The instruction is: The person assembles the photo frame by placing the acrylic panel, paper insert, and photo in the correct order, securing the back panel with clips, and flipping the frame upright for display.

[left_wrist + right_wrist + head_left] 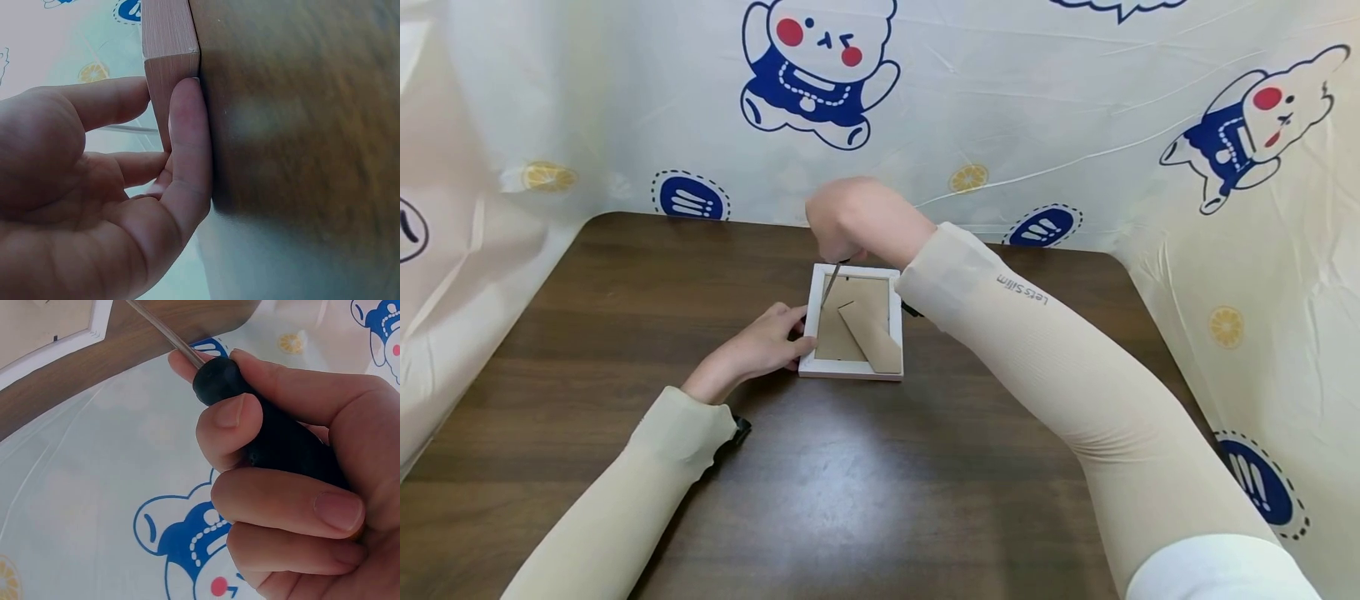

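Note:
A white picture frame (850, 373) lies face down on the table, its brown backing board (831, 340) and slanting easel leg (876, 343) uppermost. My left hand (763, 340) grips its left side, the thumb over the border; in the left wrist view, fingers bear on the frame's side (170, 31). Above the far edge, my right hand (859, 215) holds a screwdriver (287, 440), fingers wrapped round its dark handle. The metal shaft (831, 285) slants down to the backing's left edge, beside the inner border. Whether the tip touches a tab there is too small to tell.
The dark wooden table (842, 492) carries the frame near its far edge. Behind it and along both sides hangs a white curtain (662, 92) printed with cartoon figures and lemon slices. My right forearm (1037, 350) reaches across the right side.

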`<state>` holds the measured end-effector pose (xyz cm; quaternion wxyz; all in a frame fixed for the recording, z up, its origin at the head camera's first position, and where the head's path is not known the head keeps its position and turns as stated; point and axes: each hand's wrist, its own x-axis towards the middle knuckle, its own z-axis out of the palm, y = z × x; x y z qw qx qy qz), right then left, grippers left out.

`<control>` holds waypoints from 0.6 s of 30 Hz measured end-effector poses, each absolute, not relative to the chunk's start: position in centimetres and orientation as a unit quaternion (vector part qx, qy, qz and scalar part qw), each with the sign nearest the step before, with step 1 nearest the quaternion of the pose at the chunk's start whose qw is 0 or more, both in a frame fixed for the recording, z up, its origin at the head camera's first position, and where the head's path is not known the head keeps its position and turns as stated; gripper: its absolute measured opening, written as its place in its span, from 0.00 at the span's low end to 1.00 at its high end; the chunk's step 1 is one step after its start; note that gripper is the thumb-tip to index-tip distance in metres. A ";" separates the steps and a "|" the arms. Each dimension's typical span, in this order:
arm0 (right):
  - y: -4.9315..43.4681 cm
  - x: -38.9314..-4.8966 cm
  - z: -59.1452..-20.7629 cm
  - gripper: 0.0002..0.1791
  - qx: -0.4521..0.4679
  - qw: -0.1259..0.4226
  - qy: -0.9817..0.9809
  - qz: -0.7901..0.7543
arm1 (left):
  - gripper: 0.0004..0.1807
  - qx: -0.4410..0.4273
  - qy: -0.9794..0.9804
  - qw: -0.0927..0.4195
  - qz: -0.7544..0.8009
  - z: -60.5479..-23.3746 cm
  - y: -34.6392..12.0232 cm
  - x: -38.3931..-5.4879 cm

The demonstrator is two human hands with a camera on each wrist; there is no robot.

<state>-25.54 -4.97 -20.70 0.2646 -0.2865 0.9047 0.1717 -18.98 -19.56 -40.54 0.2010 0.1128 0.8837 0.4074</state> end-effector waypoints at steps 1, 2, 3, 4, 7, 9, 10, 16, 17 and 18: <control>-4.8 -25.6 -20.7 0.11 -0.287 0.267 0.904 0.171 | 0.33 0.113 0.884 0.200 0.407 -40.6 -19.5 -19.0; -4.7 -25.7 -20.8 0.11 -0.286 0.267 0.904 0.171 | 0.33 0.112 0.884 0.199 0.408 -40.6 -19.5 -19.0; -4.5 -25.8 -20.9 0.11 -0.288 0.267 0.903 0.172 | 0.33 0.112 0.884 0.198 0.409 -40.6 -19.4 -19.0; -4.4 -25.8 -21.0 0.11 -0.292 0.266 0.902 0.173 | 0.33 0.112 0.884 0.197 0.409 -40.6 -19.4 -19.0; -4.0 -26.2 -21.4 0.09 -0.304 0.260 0.900 0.174 | 0.33 0.109 0.883 0.197 0.412 -40.7 -19.4 -19.1; -3.7 -26.4 -21.7 0.09 -0.309 0.259 0.900 0.167 | 0.33 0.108 0.882 0.197 0.413 -40.8 -19.4 -19.1; -3.6 -26.5 -21.7 0.10 -0.310 0.261 0.900 0.163 | 0.33 0.106 0.883 0.198 0.413 -40.9 -19.4 -19.1; -2.6 -27.0 -22.0 0.21 -0.322 0.265 0.898 0.142 | 0.33 0.106 0.883 0.200 0.412 -40.8 -19.5 -19.1; -2.4 -27.0 -22.0 0.23 -0.324 0.265 0.898 0.140 | 0.33 0.105 0.883 0.201 0.411 -40.8 -19.5 -19.1; -2.2 -27.1 -22.0 0.24 -0.324 0.265 0.898 0.136 | 0.33 0.104 0.883 0.202 0.411 -40.8 -19.4 -19.1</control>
